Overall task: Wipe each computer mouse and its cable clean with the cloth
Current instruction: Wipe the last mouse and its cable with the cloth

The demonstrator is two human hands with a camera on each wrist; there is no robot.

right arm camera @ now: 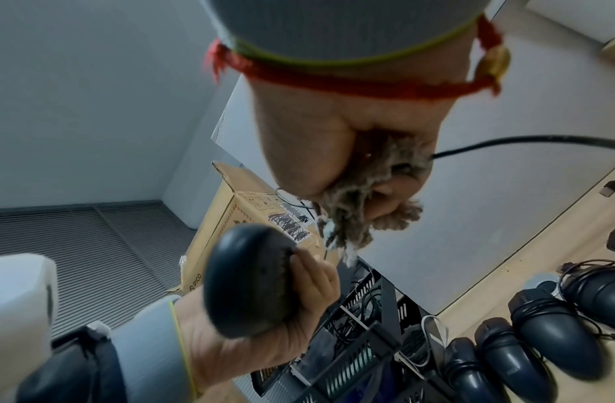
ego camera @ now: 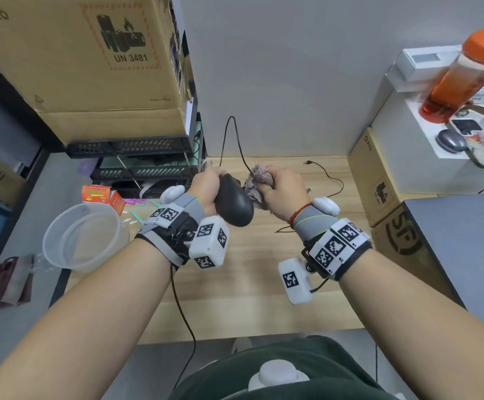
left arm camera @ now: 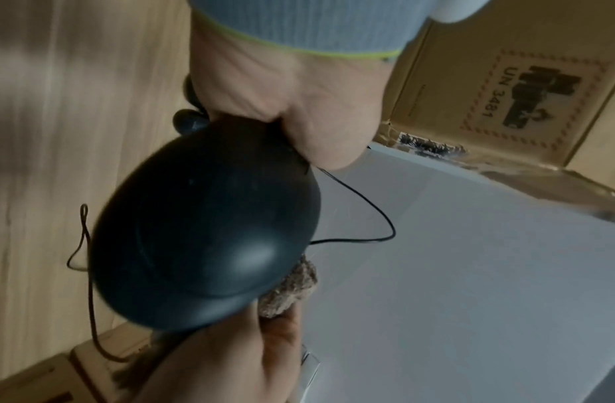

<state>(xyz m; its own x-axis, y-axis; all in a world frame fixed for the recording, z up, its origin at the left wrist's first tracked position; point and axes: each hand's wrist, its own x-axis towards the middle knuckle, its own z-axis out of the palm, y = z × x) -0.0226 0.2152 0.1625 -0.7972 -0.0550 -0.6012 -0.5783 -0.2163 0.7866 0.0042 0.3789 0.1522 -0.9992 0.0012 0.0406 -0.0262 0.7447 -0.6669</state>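
Head view gives me the pale wood-grain surface point(ego camera: 263, 284). Above it my left hand point(ego camera: 206, 187) grips a smooth, rounded black mouse point(ego camera: 235, 204); my right hand point(ego camera: 285, 192) is fisted around a fuzzy brown cloth point(ego camera: 259, 176) bunched over the thin cable point(ego camera: 229, 134). Its fingers hide the cable inside the cloth.

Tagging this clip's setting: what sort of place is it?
Probably an office storeroom or workbench: stacked shipping boxes, a wooden desk, a closed laptop and wired mice waiting.
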